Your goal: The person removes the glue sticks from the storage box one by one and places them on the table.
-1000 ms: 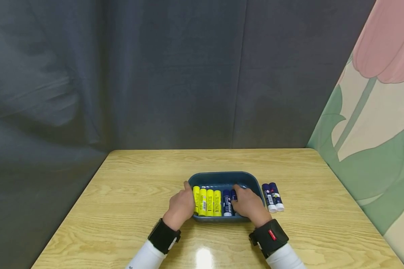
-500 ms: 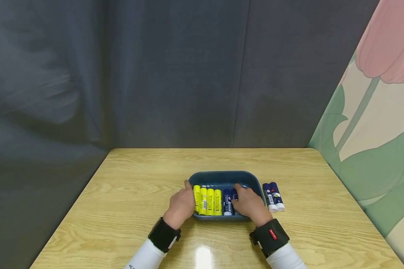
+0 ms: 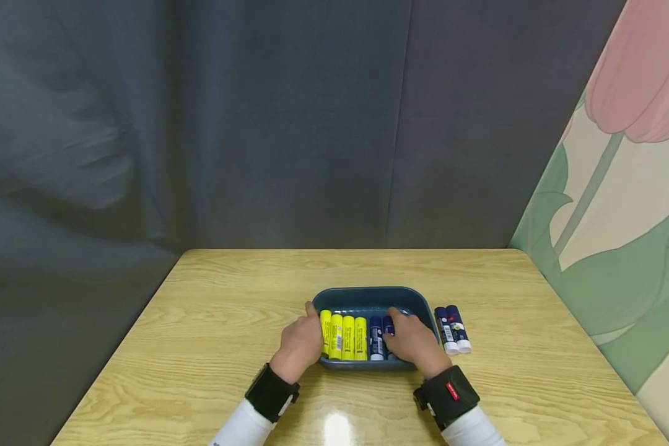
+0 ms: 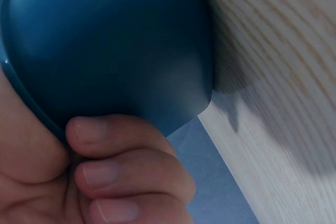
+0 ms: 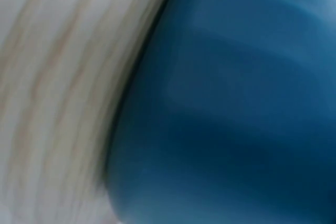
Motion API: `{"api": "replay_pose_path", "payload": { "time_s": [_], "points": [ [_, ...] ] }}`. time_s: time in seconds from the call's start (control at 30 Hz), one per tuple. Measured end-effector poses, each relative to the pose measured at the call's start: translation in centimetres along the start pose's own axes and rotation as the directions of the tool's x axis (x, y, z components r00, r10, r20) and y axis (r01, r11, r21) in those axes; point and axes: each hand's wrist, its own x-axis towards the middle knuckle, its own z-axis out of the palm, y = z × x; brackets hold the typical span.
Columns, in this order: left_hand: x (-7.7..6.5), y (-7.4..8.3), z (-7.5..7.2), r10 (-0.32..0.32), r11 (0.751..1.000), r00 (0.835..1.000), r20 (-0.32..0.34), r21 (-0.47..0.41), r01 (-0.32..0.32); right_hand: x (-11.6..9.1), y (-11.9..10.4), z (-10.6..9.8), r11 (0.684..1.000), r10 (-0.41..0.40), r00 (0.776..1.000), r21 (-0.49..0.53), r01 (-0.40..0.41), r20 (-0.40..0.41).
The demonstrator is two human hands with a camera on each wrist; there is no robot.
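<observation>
A dark blue plastic tray [image 3: 362,292] stands on the wooden table. Several yellow glue sticks [image 3: 348,337] lie side by side in its left part, with a navy glue stick [image 3: 376,337] just right of them. My left hand [image 3: 301,337] grips the tray's left end; its curled fingers [image 4: 126,174] press the outer wall in the left wrist view. Reaching over the right rim, my right hand [image 3: 415,341] holds a second navy glue stick [image 3: 388,325] inside the tray, its fingertips partly hidden. The right wrist view shows only the tray's outer wall [image 5: 226,103] and tabletop.
Two more navy glue sticks with white ends, a left one [image 3: 446,331] and a right one [image 3: 458,329], lie on the table [image 3: 228,310] right of the tray. A dark grey curtain [image 3: 290,124] hangs behind, and a flower-painted wall [image 3: 635,260] borders the right.
</observation>
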Motion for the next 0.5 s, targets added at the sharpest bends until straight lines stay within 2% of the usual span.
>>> {"api": "replay_pose_path", "payload": {
  "time_s": [0.5],
  "points": [
    [0.03, 0.00, -0.02, 0.008, 1.000, 1.000, -0.008, -0.008, -0.008, 0.32, 0.14, 0.18, 1.000, -0.001, 1.000, 0.018, 0.001, -0.007]
  ]
}}
